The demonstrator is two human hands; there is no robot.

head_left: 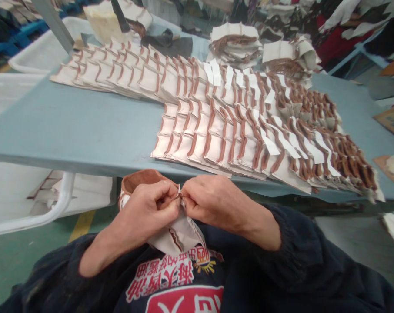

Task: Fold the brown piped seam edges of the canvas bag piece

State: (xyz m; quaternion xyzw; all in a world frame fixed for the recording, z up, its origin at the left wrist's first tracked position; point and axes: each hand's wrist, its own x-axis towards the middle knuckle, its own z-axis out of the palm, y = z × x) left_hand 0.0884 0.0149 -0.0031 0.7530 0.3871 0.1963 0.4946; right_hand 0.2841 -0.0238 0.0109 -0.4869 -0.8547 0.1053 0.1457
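A sewn fabric piece (180,232), off-white with brown edging and raised seams, is held up in front of my chest. My left hand (151,208) pinches it at a seam, fingers closed. Right beside it, my right hand (206,198) is closed on the same seam, the fingertips of both hands nearly touching. Part of the piece's brown side (143,178) shows behind my left hand. The rest of it is covered by my fingers and wrist. What lies between the fingertips is too small to make out.
Ahead stands a table with a blue-grey cover (86,121). Along it run two overlapping rows of similar fabric pieces (197,134), with white strips (290,141) among them. Stacked pieces (234,41) stand behind. At the left are white bins (43,52) and a white curved rail (61,204).
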